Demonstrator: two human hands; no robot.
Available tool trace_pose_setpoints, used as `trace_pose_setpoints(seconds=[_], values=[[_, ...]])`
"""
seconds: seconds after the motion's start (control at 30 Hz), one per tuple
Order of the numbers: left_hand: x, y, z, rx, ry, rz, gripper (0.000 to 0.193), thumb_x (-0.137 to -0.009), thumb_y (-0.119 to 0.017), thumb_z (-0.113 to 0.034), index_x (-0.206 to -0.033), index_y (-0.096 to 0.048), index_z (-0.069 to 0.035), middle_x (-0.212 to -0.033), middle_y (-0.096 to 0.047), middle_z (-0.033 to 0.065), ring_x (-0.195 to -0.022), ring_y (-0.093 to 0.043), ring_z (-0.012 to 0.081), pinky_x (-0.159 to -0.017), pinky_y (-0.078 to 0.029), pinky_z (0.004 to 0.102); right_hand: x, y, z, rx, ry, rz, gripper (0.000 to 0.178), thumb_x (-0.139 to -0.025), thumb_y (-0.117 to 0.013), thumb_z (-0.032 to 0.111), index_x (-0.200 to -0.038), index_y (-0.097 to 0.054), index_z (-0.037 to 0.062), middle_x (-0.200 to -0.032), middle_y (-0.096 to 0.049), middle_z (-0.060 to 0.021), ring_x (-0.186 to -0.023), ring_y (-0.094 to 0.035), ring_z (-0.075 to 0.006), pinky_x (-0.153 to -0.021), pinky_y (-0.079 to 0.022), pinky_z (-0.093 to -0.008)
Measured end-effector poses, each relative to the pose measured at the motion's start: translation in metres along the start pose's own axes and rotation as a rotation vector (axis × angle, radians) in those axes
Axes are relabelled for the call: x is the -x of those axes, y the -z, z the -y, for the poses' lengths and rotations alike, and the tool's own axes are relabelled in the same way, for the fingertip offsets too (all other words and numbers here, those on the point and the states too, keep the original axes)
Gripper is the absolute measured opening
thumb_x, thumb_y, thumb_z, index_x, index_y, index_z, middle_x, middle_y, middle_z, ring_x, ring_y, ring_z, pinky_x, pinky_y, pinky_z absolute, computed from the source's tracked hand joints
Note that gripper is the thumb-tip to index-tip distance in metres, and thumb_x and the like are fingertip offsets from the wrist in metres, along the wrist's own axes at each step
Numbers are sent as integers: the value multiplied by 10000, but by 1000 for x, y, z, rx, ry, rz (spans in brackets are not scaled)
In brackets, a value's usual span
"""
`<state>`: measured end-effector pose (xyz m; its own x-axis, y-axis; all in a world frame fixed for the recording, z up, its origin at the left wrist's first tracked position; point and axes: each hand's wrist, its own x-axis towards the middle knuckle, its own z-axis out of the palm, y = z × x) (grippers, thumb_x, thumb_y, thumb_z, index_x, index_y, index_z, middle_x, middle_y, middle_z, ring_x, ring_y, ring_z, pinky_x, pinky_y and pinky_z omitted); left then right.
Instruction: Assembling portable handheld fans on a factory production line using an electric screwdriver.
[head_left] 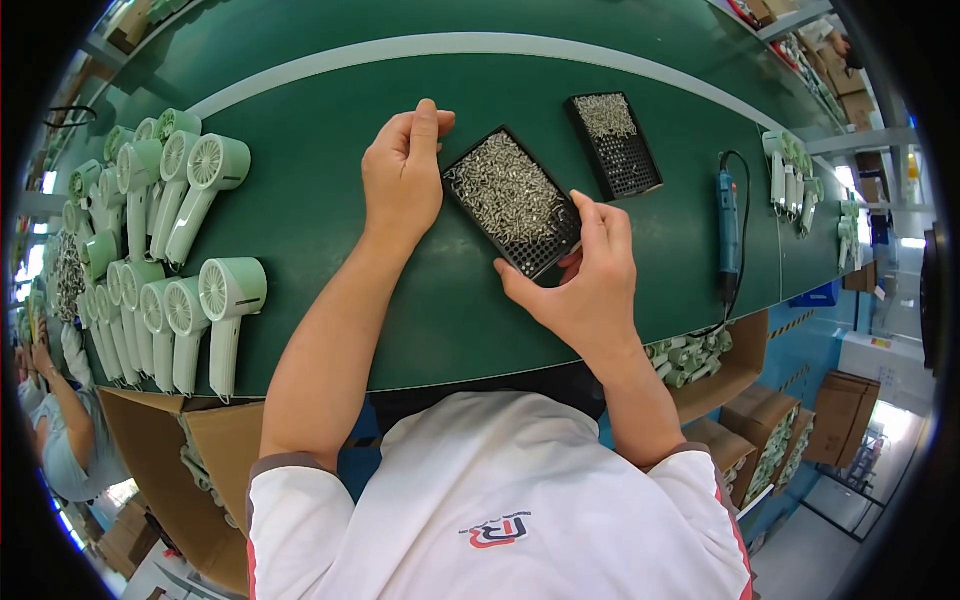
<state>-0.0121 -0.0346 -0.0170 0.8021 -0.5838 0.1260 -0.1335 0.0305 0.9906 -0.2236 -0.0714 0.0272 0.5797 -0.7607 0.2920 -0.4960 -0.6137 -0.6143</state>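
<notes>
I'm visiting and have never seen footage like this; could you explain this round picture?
There's no robot here, just a person's two bare hands. A wide fisheye camera on the person's head looks down, so straight edges bend. The right hand grips a black tray of small metal pieces at its right side. The left hand is beside it, fingers curled; whether it holds anything is unclear. On the green table are also a second black tray, a blue tool with a cord, and pale green handheld fans.

White shirt (430, 510): chest bears a lettered logo (498, 532) in red and dark blue, with smaller dark print (492, 526) above, not legible.
</notes>
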Motion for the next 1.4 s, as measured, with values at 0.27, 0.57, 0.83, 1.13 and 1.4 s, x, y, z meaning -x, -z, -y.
trace_pose_setpoints(seconds=[0.27, 0.57, 0.83, 1.13, 1.4], values=[[3, -1, 0, 131, -21, 70, 474, -1108, -520, -385, -1054, -751, 25, -1013, -767, 91, -977, -705, 164, -856, -542, 306, 0, -6, -5, 12, 19, -44, 890, -620, -967, 262, -1352, -570, -51, -1181, -547, -109, -712, -607, -132, -572, -537, -256], [2, -1, 0, 154, -15, 92, 515, -1111, -502, -414, -1036, -758, 27, -1000, -767, 94, -961, -708, 166, -850, -542, 304, 2, -6, -1, -3, 35, -64, 886, -617, -972, 258, -1346, -577, -54, -1172, -550, -106, -689, -583, -116, -553, -519, -242], [1, 3, 1, 135, 4, 132, 623, -1128, -412, -470, -1122, -730, 66, -1084, -757, 156, -1028, -718, 216, -944, -540, 325, 3, -10, -1, -89, 12, -43, 877, -623, -972, 234, -1350, -577, -57, -1174, -555, -110, -682, -580, -113, -541, -507, -242], [1, 3, 3, 195, 22, 142, 643, -1132, -392, -473, -1127, -719, 81, -1084, -752, 169, -1032, -714, 222, -975, -539, 334, 1, -12, -4, -53, 49, -140, 902, -613, -974, 235, -1366, -567, -53, -1175, -548, -108, -707, -590, -118, -541, -509, -243], [-1, 1, 1, 167, 11, 139, 665, -1135, -369, -480, -1133, -719, 86, -1089, -752, 175, -1031, -717, 233, -936, -548, 333, 5, -8, 0, -69, 40, -32, 899, -612, -972, 229, -1362, -566, -56, -1183, -545, -115, -720, -582, -136, -561, -508, -248]])
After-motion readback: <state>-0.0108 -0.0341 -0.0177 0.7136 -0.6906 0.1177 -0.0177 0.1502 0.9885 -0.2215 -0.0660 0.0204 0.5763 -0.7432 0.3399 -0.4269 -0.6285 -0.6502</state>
